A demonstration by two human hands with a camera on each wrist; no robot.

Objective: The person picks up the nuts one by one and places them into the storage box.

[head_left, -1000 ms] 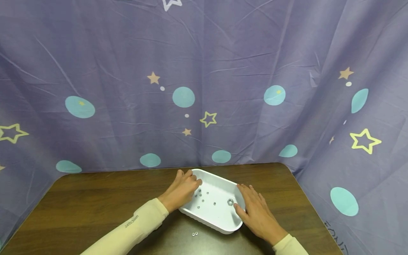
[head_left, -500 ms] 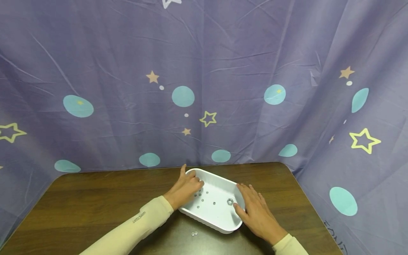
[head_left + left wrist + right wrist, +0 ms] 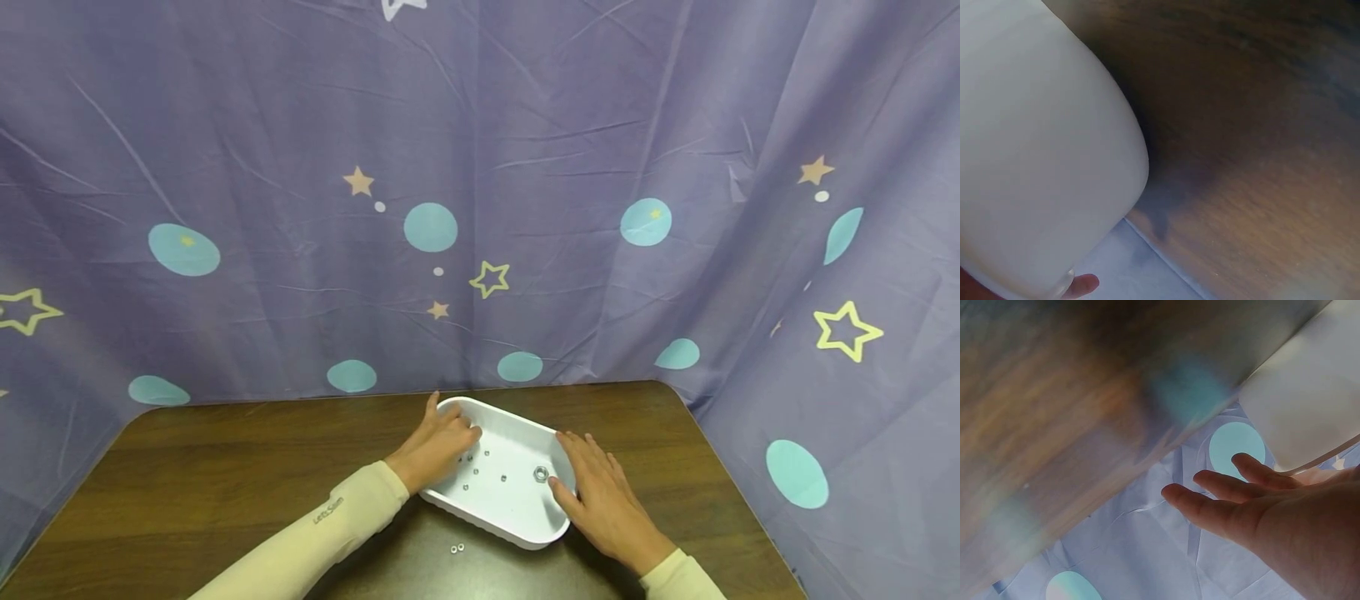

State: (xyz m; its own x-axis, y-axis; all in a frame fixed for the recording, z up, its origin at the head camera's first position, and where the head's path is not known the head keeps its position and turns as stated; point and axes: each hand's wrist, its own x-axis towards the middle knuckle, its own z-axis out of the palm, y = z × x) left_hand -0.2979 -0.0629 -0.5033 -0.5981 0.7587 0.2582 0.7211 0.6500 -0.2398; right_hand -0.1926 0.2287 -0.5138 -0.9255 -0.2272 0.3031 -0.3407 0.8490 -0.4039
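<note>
A white tray (image 3: 517,517) stands at an angle on the table in the head view. Several small metal nuts (image 3: 503,478) lie scattered over its floor, and one larger hex nut (image 3: 541,474) lies near its right end. My left hand (image 3: 435,446) reaches over the left end, fingers bent down inside and little finger raised by the rim. Its thumb and index tips are hidden, so I cannot tell whether they pinch a nut. My right hand (image 3: 603,504) rests along the right rim, thumb over the inside, its fingers extended in the right wrist view.
Two small nuts (image 3: 457,548) lie on the brown wooden table (image 3: 225,483) in front of the tray. Behind the table's back edge hangs a purple curtain (image 3: 480,208) with stars and blue spots, and it also encloses the right side.
My left hand has shifted slightly right and deeper into the tray, and its little finger has lifted. The right hand and tray have hardly moved.
</note>
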